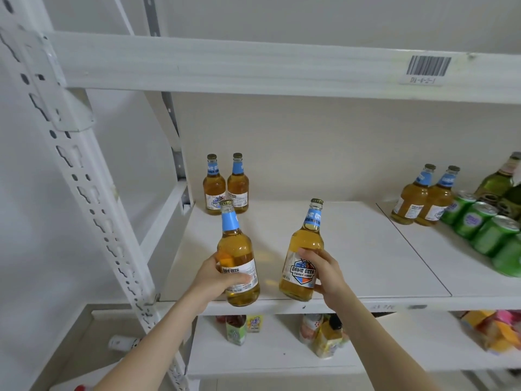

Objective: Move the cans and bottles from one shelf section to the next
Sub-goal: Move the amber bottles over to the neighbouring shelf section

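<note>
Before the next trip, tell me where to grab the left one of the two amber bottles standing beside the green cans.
Probably wrap the wide lower body of the left amber bottle from its front-left: it stands upright, bare shelf lies on that side, while its twin stands close on its right and the green cans crowd beyond.

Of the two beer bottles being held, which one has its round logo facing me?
The right-hand bottle: its blue-and-orange logo faces the camera. The left-hand bottle shows a white label with small print instead.
</note>
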Demonstrator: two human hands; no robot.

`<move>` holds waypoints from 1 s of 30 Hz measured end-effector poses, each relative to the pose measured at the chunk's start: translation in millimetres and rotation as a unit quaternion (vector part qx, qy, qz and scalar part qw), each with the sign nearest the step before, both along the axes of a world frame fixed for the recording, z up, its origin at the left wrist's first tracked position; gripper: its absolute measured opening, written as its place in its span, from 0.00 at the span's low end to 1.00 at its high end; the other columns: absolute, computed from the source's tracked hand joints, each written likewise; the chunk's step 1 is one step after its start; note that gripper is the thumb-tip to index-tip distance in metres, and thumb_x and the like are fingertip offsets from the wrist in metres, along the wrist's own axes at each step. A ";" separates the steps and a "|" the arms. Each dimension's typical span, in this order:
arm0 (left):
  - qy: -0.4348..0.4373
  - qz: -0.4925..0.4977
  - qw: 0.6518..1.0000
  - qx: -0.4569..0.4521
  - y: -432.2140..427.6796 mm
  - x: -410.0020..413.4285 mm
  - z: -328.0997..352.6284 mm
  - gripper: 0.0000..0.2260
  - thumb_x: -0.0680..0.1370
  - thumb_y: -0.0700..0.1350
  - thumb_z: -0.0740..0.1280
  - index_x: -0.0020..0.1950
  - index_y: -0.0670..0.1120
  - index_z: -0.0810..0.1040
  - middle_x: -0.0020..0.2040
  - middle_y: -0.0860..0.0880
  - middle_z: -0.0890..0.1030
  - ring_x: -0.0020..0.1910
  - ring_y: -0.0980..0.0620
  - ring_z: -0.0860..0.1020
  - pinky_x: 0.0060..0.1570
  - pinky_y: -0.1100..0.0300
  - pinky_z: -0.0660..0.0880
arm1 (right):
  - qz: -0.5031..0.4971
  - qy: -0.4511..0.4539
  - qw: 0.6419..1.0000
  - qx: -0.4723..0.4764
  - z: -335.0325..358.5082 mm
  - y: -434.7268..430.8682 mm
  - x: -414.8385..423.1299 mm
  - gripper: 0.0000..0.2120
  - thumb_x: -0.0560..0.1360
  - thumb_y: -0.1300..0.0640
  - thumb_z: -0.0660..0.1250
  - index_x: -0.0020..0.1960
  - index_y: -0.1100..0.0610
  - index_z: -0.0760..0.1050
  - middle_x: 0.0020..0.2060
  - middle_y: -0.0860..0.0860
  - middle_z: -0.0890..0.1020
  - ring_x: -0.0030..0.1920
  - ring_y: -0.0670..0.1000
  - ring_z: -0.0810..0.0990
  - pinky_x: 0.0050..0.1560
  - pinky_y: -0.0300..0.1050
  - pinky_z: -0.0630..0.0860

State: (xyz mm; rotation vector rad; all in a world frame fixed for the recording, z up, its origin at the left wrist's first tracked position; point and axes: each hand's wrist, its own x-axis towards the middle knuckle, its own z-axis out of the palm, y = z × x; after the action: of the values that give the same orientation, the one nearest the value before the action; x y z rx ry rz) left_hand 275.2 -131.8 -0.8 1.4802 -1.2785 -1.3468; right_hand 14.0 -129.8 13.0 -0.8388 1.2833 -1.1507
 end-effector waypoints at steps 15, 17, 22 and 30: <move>0.007 -0.041 0.999 -0.011 52.1 -94.0 11.4 0.19 0.67 0.43 0.80 0.55 0.52 0.81 0.47 0.52 0.87 0.46 0.52 0.86 0.44 0.55 0.82 | -0.019 0.011 1.000 -0.012 7.8 68.9 -101.0 0.16 0.72 0.53 0.74 0.58 0.53 0.78 0.46 0.52 0.87 0.44 0.52 0.86 0.39 0.47 0.81; 0.007 -0.039 0.999 -0.012 61.8 -116.0 11.8 0.20 0.66 0.43 0.80 0.55 0.53 0.81 0.47 0.53 0.87 0.46 0.52 0.86 0.46 0.54 0.82 | -0.019 0.020 1.000 -0.015 11.0 79.7 -122.6 0.16 0.71 0.53 0.75 0.57 0.53 0.78 0.45 0.52 0.87 0.41 0.50 0.87 0.36 0.45 0.81; 0.004 -0.056 0.998 -0.014 84.7 -174.5 14.7 0.20 0.65 0.44 0.81 0.54 0.55 0.80 0.47 0.55 0.87 0.47 0.54 0.85 0.44 0.57 0.81 | -0.024 0.036 0.999 -0.015 19.0 101.6 -181.6 0.17 0.71 0.52 0.75 0.58 0.53 0.77 0.46 0.53 0.87 0.43 0.52 0.87 0.38 0.47 0.81; -0.018 -0.083 0.996 -0.018 81.3 -258.8 20.2 0.22 0.64 0.45 0.82 0.56 0.54 0.80 0.48 0.54 0.87 0.50 0.53 0.84 0.53 0.51 0.81 | -0.034 0.032 0.999 -0.014 21.3 107.3 -257.5 0.19 0.71 0.53 0.75 0.60 0.54 0.76 0.48 0.54 0.86 0.45 0.53 0.86 0.39 0.46 0.80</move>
State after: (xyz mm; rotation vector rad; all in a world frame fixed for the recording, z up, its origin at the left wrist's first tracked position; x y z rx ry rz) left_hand 16.4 -50.5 19.4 1.4046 -1.4684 -1.3999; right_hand -243.5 -22.5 34.2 -0.8644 1.3596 -1.2076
